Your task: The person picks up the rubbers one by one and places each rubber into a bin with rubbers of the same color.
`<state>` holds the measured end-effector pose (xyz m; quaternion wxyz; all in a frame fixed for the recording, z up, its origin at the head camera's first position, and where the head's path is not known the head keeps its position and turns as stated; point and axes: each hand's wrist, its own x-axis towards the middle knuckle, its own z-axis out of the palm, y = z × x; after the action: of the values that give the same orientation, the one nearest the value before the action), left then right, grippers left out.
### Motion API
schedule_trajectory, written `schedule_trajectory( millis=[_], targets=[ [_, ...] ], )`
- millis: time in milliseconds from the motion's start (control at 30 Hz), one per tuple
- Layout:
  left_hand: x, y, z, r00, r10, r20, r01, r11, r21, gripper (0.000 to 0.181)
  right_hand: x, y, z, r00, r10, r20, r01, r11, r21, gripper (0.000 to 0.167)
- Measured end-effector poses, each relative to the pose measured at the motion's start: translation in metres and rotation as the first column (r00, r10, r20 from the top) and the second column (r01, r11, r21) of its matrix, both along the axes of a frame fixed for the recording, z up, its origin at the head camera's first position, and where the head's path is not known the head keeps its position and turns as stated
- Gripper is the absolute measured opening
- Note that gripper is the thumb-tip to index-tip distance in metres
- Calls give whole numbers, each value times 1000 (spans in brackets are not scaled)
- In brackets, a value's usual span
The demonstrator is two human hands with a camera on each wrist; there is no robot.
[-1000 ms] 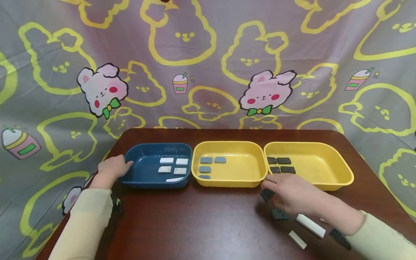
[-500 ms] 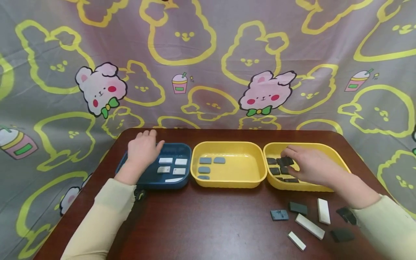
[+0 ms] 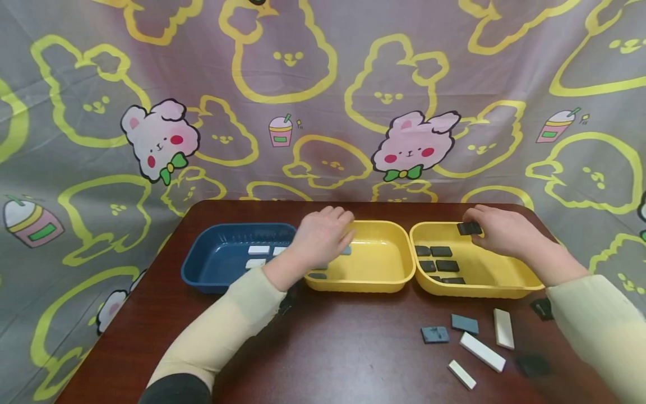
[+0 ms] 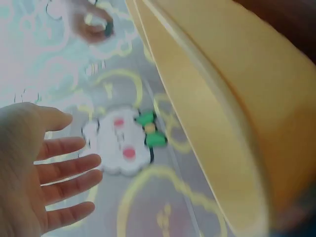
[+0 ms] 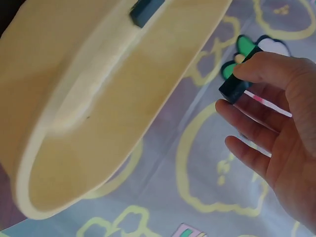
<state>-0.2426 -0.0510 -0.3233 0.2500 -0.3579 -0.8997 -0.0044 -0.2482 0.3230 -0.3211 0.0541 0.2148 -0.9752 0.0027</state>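
Observation:
My right hand [image 3: 502, 233] pinches a small black block [image 3: 469, 228] between thumb and fingers, above the back of the right yellow tray [image 3: 497, 272]. In the right wrist view the black block [image 5: 237, 86] juts out past the thumb, beside the tray's rim. Several black blocks [image 3: 441, 251] lie in the left part of that tray. Over the left side of the middle yellow tray [image 3: 378, 264] hovers my left hand [image 3: 323, 238], hiding some of the blue-grey pieces there. The left wrist view has this left hand [image 4: 44, 173] with fingers extended and holding nothing.
On the left stands a blue tray [image 3: 209, 266] with white pieces [image 3: 259, 250], partly behind the left arm. Loose on the table at front right are blue-grey pieces [image 3: 435, 335], white bars [image 3: 482, 352] and a dark piece [image 3: 534, 366]. A patterned cloth [image 3: 323, 112] hangs behind.
My left hand has swung right, from the blue tray to the middle one. My right hand has gone from the table in front to the right tray, then rightward, with a black block.

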Motion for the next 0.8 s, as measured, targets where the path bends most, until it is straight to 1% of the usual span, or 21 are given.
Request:
schedule_trajectory(
  millis=[67, 133, 200, 267, 333, 433, 467, 533, 600, 667, 700, 767, 800],
  targets=[
    [-1, 18, -1, 999, -42, -11, 42, 999, -13, 22, -5, 5, -3, 1000, -1, 9, 1, 1000, 7, 26],
    [-1, 35, -1, 998, -71, -1, 70, 997, -42, 23, -8, 10, -6, 1000, -4, 23, 3, 1000, 8, 24],
    [-1, 51, -2, 995, -98, 35, 101, 992, -80, 24, -11, 12, -11, 999, -11, 40, 10, 1000, 11, 23],
    [1, 66, -4, 987, -134, 88, 145, 980, -134, 27, -13, 14, -16, 998, -21, 60, 20, 1000, 14, 23],
    [4, 78, -8, 972, -175, 157, 204, 959, -195, 33, -14, 15, -22, 996, -20, 83, 19, 1000, 17, 21],
    [10, 92, -19, 942, -227, 246, 294, 914, -281, 43, -18, 15, -31, 995, 4, 104, -8, 999, 31, 19],
    [13, 95, -23, 933, -238, 270, 318, 898, -306, 47, -19, 16, -34, 994, 13, 111, -17, 999, 33, 18],
    [17, 100, -32, 919, -260, 296, 355, 873, -336, 49, -21, 16, -41, 992, 34, 122, -39, 998, 38, 19],
    [21, 104, -41, 912, -269, 308, 373, 856, -356, 50, -24, 17, -47, 990, 54, 129, -60, 997, 40, 24],
    [23, 107, -47, 908, -271, 318, 381, 851, -363, 49, -26, 18, -53, 989, 61, 131, -68, 997, 45, 27],
    [24, 109, -49, 908, -270, 321, 381, 851, -362, 48, -27, 19, -56, 990, 65, 128, -72, 996, 52, 28],
    [26, 113, -51, 914, -268, 303, 372, 853, -366, 46, -28, 20, -60, 990, 65, 128, -73, 995, 64, 28],
    [26, 116, -52, 921, -268, 284, 363, 855, -371, 43, -29, 20, -63, 990, 61, 128, -70, 995, 71, 27]
  ],
)
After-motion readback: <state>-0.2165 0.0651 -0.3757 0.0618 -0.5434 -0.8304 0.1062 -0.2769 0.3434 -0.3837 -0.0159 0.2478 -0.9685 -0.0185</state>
